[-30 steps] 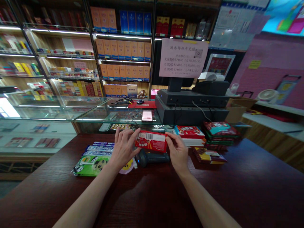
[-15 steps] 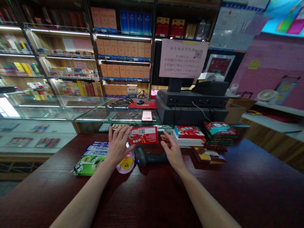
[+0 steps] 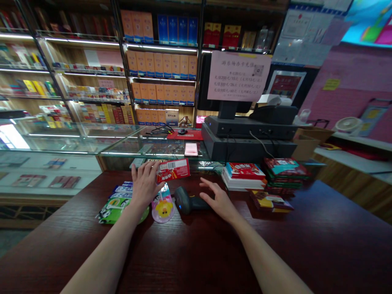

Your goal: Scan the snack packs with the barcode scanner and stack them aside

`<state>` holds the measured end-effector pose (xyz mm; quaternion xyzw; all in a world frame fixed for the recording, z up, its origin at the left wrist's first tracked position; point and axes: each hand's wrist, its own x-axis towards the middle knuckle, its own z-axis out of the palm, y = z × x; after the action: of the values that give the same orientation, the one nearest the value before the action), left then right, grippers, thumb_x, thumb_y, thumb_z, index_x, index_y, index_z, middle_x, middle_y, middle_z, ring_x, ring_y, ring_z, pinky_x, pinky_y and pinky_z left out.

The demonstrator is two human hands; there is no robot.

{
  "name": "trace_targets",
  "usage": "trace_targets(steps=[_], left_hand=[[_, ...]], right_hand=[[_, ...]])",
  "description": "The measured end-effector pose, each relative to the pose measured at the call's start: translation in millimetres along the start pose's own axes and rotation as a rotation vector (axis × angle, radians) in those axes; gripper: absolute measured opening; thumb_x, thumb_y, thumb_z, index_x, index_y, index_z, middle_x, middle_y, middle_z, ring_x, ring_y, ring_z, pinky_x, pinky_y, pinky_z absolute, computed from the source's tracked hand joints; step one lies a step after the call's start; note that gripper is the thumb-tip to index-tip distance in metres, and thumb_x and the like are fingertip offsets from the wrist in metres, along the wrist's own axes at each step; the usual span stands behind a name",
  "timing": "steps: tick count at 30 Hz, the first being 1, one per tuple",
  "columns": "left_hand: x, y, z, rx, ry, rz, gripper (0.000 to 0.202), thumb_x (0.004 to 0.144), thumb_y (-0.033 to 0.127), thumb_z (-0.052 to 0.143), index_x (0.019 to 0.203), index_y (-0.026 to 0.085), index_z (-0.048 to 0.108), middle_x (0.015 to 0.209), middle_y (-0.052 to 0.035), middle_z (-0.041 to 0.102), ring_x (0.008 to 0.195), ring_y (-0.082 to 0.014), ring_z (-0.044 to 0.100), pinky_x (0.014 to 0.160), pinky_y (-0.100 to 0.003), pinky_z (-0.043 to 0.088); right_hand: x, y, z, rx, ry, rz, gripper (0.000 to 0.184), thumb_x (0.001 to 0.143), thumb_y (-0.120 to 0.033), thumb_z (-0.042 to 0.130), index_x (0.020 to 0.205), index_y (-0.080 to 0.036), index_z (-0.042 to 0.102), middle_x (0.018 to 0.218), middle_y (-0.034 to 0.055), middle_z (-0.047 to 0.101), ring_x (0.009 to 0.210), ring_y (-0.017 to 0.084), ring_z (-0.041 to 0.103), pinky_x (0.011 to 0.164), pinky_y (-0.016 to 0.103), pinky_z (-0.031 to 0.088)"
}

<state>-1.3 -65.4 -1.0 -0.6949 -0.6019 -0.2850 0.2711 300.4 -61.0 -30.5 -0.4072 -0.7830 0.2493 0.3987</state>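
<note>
My left hand (image 3: 145, 183) is closed on one end of a red snack box (image 3: 177, 170), whose white barcode patch faces me. Under and left of that hand lie green panda-print snack packs (image 3: 112, 210) and blue-purple packs (image 3: 123, 189). A round yellow-and-pink packet (image 3: 163, 209) rests just right of my left wrist. Fingers apart and holding nothing, my right hand (image 3: 218, 199) hovers by the handle of a black barcode scanner (image 3: 185, 200), which lies on the dark wooden counter (image 3: 196, 253) with a small blue light showing.
Right of my hands are a stack of red-and-white boxes (image 3: 244, 175), a pile of dark red and green packs (image 3: 285, 173) and yellow-brown bars (image 3: 271, 201). Behind stands a black cash register (image 3: 249, 141) with a paper sign (image 3: 239, 76). A glass display case (image 3: 153, 152) borders the counter.
My left hand has carried the red snack box to the left and tilted it slightly. My right hand has shifted a little left and lower, toward the scanner handle.
</note>
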Motion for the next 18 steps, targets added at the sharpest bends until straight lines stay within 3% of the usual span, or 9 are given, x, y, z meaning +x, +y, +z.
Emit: trace_targets(steps=[7,18], left_hand=[[0,-7,1.5,0.062,0.002,-0.035,0.071,0.080,0.032,0.070,0.144,0.018,0.043,0.135,-0.0154,0.056,0.129,-0.0349,0.046,0.121,-0.064,0.008],[-1,-8,-0.1,0.101,-0.028,-0.063,0.069,0.081,0.026,0.069,0.144,0.018,0.044,0.136,-0.0141,0.057,0.127,-0.0343,0.047,0.121,-0.064,0.010]], right_hand=[[-4,-13,-4,-0.341,-0.272,-0.082,0.089,0.073,-0.046,0.083,0.149,-0.024,0.042,0.128,0.0103,0.064,0.115,0.029,0.056,0.098,0.045,0.043],[-9,-20,4,-0.479,-0.307,-0.140,0.065,0.087,-0.036,0.071,0.146,-0.022,0.046,0.128,0.0105,0.063,0.116,0.026,0.058,0.098,0.040,0.040]])
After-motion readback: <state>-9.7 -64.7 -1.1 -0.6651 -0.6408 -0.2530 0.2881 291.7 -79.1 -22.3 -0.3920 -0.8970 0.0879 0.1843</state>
